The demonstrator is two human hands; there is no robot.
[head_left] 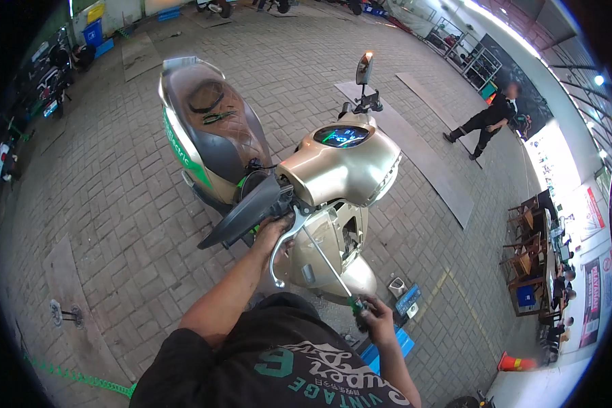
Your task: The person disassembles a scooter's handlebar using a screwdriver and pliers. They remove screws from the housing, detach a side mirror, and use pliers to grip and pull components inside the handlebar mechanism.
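A gold electric scooter (pixel 340 166) stands before me, its lit dashboard (pixel 343 137) facing up. My left hand (pixel 273 234) is closed around the handlebar end, behind the silver brake lever (pixel 277 262). A dark mirror (pixel 241 216) juts out over that hand and hides part of its fingers. In my right hand (pixel 374 317) is a long screwdriver (pixel 328 264) with a green and dark handle. Its thin shaft slants up to the base of the brake lever; whether the tip sits in a screw is too small to tell. The front panel has an open gap (pixel 349 238).
Pliers (pixel 219 116) lie on the brown scooter seat (pixel 214 102). Beside my right forearm are a blue case (pixel 391 347) and a blue box (pixel 408 298). A person (pixel 496 119) walks at the far right. Tables with chairs (pixel 521 262) line the right wall.
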